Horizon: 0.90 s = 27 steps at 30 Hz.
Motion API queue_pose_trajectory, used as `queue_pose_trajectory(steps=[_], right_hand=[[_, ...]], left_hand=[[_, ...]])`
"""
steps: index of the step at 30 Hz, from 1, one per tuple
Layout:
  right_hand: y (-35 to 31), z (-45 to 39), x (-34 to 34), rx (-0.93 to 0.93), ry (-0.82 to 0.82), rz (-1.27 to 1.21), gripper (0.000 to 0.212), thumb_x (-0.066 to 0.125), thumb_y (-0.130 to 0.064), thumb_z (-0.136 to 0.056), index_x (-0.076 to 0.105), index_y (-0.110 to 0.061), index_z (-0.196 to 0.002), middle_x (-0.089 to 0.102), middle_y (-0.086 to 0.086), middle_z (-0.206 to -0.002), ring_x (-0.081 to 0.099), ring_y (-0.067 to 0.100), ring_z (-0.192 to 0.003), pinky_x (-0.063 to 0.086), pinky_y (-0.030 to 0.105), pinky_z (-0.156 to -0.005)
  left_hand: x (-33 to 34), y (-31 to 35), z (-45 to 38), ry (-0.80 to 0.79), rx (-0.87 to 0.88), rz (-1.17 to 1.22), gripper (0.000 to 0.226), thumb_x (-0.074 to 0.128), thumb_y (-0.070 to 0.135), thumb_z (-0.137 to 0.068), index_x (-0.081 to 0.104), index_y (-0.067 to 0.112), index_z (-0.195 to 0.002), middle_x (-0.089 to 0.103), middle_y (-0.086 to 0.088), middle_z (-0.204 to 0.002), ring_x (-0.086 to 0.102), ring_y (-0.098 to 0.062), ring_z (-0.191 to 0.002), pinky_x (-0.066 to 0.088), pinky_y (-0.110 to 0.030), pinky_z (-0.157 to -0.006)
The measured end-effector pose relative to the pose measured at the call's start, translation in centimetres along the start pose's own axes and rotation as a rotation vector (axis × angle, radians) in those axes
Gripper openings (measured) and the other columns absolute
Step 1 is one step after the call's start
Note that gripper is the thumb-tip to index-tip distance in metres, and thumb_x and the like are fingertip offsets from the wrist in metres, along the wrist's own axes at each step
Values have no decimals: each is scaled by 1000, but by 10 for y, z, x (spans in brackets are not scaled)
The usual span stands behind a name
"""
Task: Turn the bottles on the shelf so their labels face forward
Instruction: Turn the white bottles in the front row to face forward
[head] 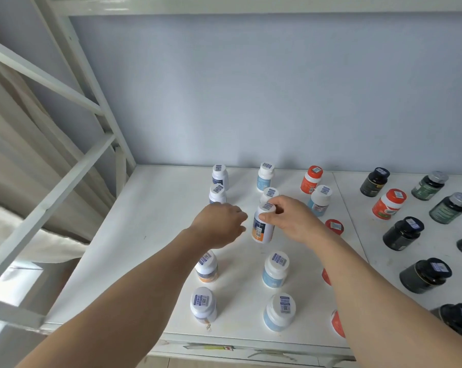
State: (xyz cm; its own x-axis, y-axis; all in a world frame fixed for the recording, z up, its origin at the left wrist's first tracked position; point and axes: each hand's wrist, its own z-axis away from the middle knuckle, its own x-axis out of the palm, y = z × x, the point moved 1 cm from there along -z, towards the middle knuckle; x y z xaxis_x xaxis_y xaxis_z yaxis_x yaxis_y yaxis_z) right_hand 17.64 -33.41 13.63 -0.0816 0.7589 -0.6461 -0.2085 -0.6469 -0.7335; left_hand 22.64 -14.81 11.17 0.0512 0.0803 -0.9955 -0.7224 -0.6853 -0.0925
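Observation:
Several small bottles stand in rows on the white shelf [158, 221]. My right hand [291, 221] pinches the white cap of a white bottle [261, 229] with a blue and orange label, which tilts slightly. My left hand [219, 224] hovers just left of that bottle with relaxed fingers and holds nothing. Behind it, another white bottle [217, 193] is partly hidden by my left hand. White bottles with pale blue labels [275, 269] stand nearer me, and red-capped bottles [311, 179] stand to the right.
Dark bottles [402, 233] fill the right part of the shelf. A white metal frame [99, 83] rises at the left, with a blue back wall [251, 88] behind. My right forearm hides parts of red bottles [337, 324] near the front edge.

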Motion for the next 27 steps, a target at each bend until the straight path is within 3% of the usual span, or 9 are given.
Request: queue_pose_trajectory(steps=[14, 19, 27], right_hand=[[-37, -18, 58, -13, -12, -32, 25, 70, -33, -85, 57, -31, -106, 66, -9, -101, 62, 12, -94, 48, 29, -81], [-48, -30, 83, 30, 3, -28, 31, 70, -38, -81, 57, -35, -109, 67, -10, -104, 64, 12, -96, 53, 36, -87], [-60, -35, 111, 49, 3, -13, 36, 69, -34, -84, 57, -33, -117, 66, -9, -109, 62, 10, -98, 51, 28, -82]], left_hand=[[16, -63, 41, 109, -96, 41, 31, 40, 39, -98, 61, 21, -111, 65, 3, -106, 60, -23, -97, 42, -31, -77], [26, -85, 48, 131, -60, 70, 31, 39, 39, -98, 62, 20, -108, 65, 3, -103, 60, -23, -95, 42, -30, -75], [36, -103, 54, 161, -18, 100, 32, 39, 38, -98, 63, 19, -108, 66, 3, -102, 61, -23, -93, 42, -30, -73]])
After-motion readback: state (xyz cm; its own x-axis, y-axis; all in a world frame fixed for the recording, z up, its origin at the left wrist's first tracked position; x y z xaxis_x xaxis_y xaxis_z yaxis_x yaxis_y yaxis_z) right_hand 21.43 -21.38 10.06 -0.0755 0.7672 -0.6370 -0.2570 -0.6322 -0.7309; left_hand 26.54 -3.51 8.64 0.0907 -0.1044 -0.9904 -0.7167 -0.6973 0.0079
